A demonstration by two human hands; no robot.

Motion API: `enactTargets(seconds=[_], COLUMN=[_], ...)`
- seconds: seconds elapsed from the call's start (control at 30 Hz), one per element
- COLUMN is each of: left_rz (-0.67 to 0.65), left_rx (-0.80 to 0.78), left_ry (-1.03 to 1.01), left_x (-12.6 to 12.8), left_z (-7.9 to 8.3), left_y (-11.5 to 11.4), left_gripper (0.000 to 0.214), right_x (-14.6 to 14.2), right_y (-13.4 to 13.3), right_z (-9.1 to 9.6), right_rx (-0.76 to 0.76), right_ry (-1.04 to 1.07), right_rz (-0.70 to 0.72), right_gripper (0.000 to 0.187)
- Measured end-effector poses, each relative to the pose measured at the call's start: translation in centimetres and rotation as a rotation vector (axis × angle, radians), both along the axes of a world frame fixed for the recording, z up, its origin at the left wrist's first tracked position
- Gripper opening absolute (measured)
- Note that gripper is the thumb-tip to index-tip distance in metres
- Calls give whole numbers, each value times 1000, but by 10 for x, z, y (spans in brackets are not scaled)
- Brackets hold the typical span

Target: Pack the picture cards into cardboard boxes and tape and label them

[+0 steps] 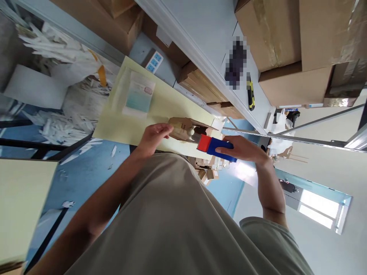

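Observation:
My right hand (pixel 241 147) is wrapped around a blue and red tape dispenser (pixel 219 148), whose toothed red end points left. Just beyond that end a small brown cardboard box (pixel 182 128) lies on a pale yellow tabletop (pixel 114 122). Part of the box is open, with a dark gap and a small pale round shape in it. At the box's left end, my left hand (pixel 155 138) has thumb and fingers pinched together; whatever they grip is too small to make out.
A plastic-sleeved sheet (pixel 139 93) lies on the tabletop's left part. Behind it stands a power strip (pixel 154 62). A grey shelf above holds a yellow and black utility knife (pixel 250 93) and large cartons (pixel 275 34). White scrap (pixel 86 95) is piled at the left.

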State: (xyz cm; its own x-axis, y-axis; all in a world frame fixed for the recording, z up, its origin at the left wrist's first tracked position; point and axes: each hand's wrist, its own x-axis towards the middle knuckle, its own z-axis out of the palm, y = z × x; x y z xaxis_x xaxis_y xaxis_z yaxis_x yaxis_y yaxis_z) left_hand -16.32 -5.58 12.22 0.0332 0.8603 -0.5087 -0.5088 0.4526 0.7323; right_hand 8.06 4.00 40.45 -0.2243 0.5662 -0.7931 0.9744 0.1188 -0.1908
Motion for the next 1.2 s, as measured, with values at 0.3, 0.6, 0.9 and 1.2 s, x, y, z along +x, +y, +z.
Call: enactTargets(seconds=[0.3, 0.6, 0.9, 1.2], left_rz=[-37, -80, -175, -408], left_rx=[-98, -157, -109, 756], left_ry=[-33, -85, 396, 510], left_x=[30, 54, 46, 22], left_z=[-66, -79, -91, -33], left_y=[30, 29, 23, 25], left_gripper=[43, 55, 60, 161], right_x=[-17, -32, -45, -52], right_y=[14, 11, 13, 10], right_z=[-7, -13, -10, -6], right_rx=[130, 107, 100, 66], right_ry=[-32, -102, -172, -229], right_rz=[-19, -27, 6, 83], right_gripper=[72, 72, 64, 63])
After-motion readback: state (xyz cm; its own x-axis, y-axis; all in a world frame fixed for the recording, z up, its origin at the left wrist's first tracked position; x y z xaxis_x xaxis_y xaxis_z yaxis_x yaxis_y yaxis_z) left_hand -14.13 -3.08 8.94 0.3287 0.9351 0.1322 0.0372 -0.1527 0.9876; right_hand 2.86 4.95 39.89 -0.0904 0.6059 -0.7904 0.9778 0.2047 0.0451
